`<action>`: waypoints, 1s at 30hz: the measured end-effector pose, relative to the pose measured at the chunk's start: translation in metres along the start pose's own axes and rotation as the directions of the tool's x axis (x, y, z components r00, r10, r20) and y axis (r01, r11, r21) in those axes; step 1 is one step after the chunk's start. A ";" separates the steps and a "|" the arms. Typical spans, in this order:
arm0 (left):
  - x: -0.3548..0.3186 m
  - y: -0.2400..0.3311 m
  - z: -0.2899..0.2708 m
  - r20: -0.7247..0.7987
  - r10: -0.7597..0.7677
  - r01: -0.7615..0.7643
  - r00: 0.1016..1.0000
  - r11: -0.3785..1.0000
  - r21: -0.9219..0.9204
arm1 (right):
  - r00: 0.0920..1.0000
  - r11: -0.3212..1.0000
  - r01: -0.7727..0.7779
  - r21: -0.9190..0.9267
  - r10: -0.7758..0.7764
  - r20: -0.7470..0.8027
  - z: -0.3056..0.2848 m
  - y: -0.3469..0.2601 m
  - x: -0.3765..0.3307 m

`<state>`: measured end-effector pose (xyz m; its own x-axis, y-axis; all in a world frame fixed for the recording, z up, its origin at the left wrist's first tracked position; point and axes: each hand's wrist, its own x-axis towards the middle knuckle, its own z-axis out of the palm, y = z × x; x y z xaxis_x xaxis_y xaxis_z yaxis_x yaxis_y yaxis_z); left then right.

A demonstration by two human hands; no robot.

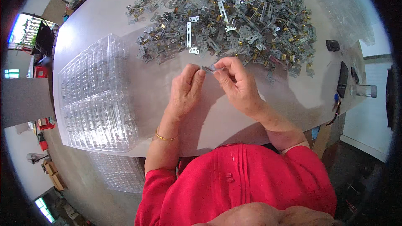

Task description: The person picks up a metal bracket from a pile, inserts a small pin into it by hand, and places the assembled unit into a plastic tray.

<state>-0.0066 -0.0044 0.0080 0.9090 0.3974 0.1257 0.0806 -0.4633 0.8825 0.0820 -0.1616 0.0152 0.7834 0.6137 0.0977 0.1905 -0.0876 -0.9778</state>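
Note:
My left hand (186, 88) and my right hand (242, 87) meet over the table just in front of a metal heap. Thumb and fingers of both are pinched on a small grey metal piece (208, 69), which spans the short gap between them. Fingertips cover most of it, so its full shape is hidden. Beyond my hands spreads the big pile of flat metal brackets (251, 29), silvery with some brass-coloured parts. A long slotted plate (189, 34) with small end pieces lies at the pile's near edge.
Transparent plastic trays (98, 96) with rows of compartments cover the table's left side; another stack (117, 171) sits lower, beyond the near edge. Plastic sheeting (345, 6) lies at the far right. A black phone-like slab (343, 79) and a small black object (333, 45) rest rightward.

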 end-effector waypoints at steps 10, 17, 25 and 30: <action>-0.002 0.004 0.006 0.137 0.011 -0.025 0.991 0.995 0.099 | 0.971 0.945 0.234 -0.226 -0.239 0.009 -0.002 0.000 0.004; -0.004 0.001 0.009 0.193 -0.114 0.152 0.974 0.970 -0.191 | 0.957 0.967 0.248 -0.060 -0.254 -0.143 -0.006 0.000 0.008; 0.004 0.000 0.000 0.244 -0.315 0.396 0.917 0.647 -0.651 | 0.993 0.998 0.055 0.043 -0.050 -0.104 -0.007 0.000 0.005; 0.002 -0.002 -0.002 0.265 -0.292 0.390 0.919 0.575 -0.719 | 1.000 1.000 0.002 -0.021 -0.002 0.012 0.000 0.007 0.003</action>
<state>-0.0060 -0.0011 0.0071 0.9200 0.2911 -0.2624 0.1068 0.4582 0.8824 0.0857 -0.1597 0.0087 0.7758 0.6234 0.0970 0.2045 -0.1030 -0.9734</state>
